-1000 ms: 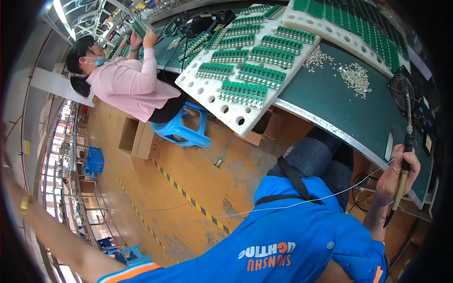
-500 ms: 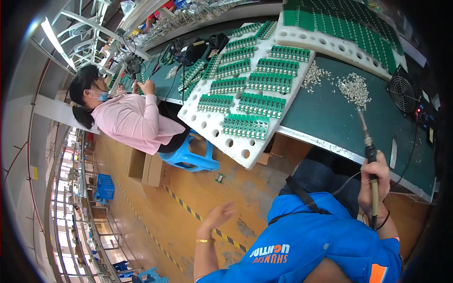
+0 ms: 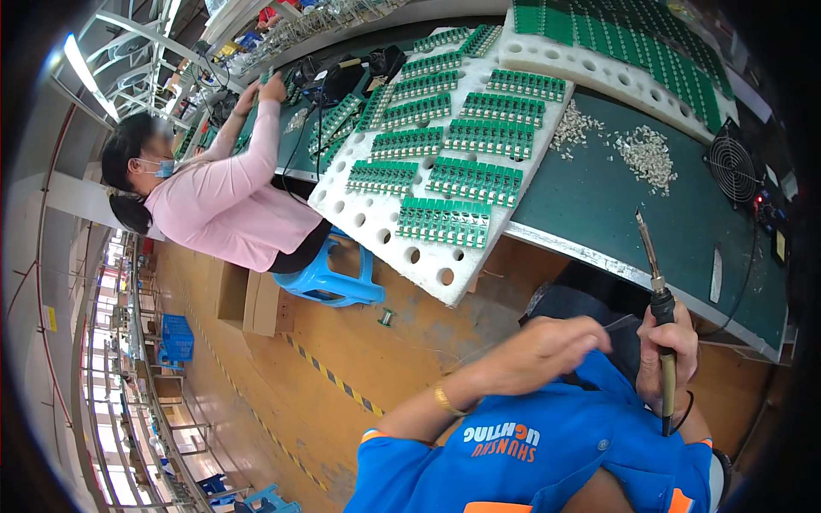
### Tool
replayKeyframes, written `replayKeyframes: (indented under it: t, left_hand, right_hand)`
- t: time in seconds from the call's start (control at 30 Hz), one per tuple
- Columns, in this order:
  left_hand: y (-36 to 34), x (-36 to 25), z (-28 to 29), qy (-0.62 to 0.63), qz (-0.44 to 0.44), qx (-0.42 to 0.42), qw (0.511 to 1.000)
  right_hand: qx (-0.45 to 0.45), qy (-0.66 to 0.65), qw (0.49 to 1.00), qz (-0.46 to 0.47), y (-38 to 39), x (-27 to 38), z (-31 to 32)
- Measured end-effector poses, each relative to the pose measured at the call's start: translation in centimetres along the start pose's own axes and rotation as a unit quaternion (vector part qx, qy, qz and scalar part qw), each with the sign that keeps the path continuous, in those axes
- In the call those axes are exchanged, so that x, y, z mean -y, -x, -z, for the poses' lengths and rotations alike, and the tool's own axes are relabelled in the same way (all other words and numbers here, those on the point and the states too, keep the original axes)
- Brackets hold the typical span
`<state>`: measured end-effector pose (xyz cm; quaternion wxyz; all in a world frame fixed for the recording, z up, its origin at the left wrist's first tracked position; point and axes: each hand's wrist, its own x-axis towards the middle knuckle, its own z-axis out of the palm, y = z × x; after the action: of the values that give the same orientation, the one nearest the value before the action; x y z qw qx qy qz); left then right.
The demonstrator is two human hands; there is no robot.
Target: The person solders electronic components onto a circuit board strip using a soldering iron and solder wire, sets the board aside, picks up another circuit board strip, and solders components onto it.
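Note:
My right hand (image 3: 670, 350) is wrapped round the handle of a soldering iron (image 3: 654, 265), whose metal tip points up toward the bench edge. Over my lap, my left hand (image 3: 547, 352) has its fingers curled together. A thin wire (image 3: 624, 321) shows by its fingertips; whether the fingers pinch it is unclear. Beyond the iron's tip, a pile of small whitish parts (image 3: 646, 158) lies on the green bench top (image 3: 590, 201). Left of it, a white foam board (image 3: 363, 224) with round holes carries rows of green circuit boards (image 3: 445, 222).
A second foam board (image 3: 590, 67) with green boards lies at the far right. Near a black fan (image 3: 734, 164) rests a flat metal strip (image 3: 716, 274). At the left, a co-worker in pink (image 3: 222, 201) sits on a blue stool (image 3: 333, 278). A wire spool (image 3: 386, 316) stands on the floor.
My left hand has swung right and up to my lap, its fingers drawing together. The soldering iron has come back from the pile of parts toward me. The co-worker has raised their hands.

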<state>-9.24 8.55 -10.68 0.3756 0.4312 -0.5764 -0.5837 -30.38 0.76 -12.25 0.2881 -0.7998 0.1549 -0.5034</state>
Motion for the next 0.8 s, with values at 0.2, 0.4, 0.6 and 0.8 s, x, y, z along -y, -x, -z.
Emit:
replayKeyframes:
  t: [0.2, 0.4, 0.6, 0.8]
  left_hand:
    - [7.6, -1.1, 11.7, -0.116, 0.026, -0.516, 0.848]
    - [7.2, 3.1, 17.7, -0.218, 0.094, -0.558, 0.795]
    - [6.2, 4.0, 15.5, -0.387, 0.141, -0.463, 0.785]
    - [7.8, 3.0, 15.1, -0.470, 0.130, -0.487, 0.725]
  right_hand:
    - [-0.024, -0.050, 0.998, -0.039, 0.4, -2.6, -0.3]
    - [0.012, -0.050, 0.998, -0.040, -0.1, -4.8, -1.0]
    - [0.114, -0.005, 0.993, 0.011, -1.0, -5.2, -1.8]
    - [0.105, -0.005, 0.994, -0.026, -1.3, -5.7, -2.9]
